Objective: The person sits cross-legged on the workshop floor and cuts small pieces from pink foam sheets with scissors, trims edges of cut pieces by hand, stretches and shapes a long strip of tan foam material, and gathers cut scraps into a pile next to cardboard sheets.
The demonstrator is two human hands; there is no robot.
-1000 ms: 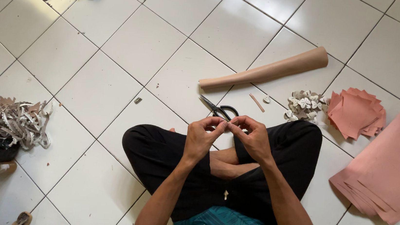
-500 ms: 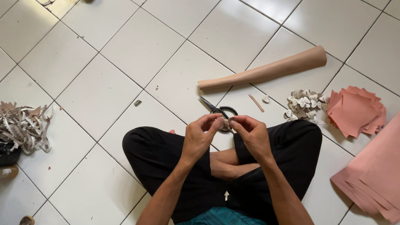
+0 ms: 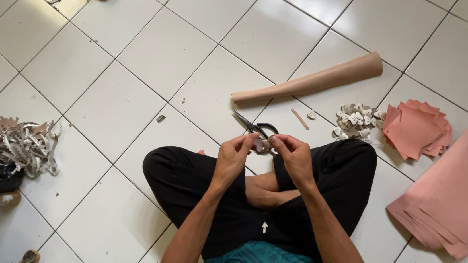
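**Hands hold station over the lap, small cutout pinched between them**

Since the earlier frame we see almost nothing shifted: both hands stay raised above the crossed legs, only drawn a touch closer together, and the floor items lie where they were.

Our left hand (image 3: 233, 157) and right hand (image 3: 295, 157) meet fingertip to fingertip on a small pale cutout (image 3: 260, 145). Each grip is clenched on an edge of it, thumb against forefinger. The piece sits just at 6 o'clock of the black scissors (image 3: 257, 128) lying on the tiled floor (image 3: 155, 55).

We judge the cutout to be light, thin and soft, easy to crease or tear, so it is best held by its edges with the fingertips, lightly.

At 1 o'clock lies a rolled tan sheet (image 3: 310, 81). At 2 o'clock sit a heap of similar pale cutouts (image 3: 355, 121) and a stack of pink pieces (image 3: 417, 129), with larger pink sheets (image 3: 457, 193) at 3 o'clock. At 9 o'clock, well apart, a pile of trimmed scraps (image 3: 21, 142).
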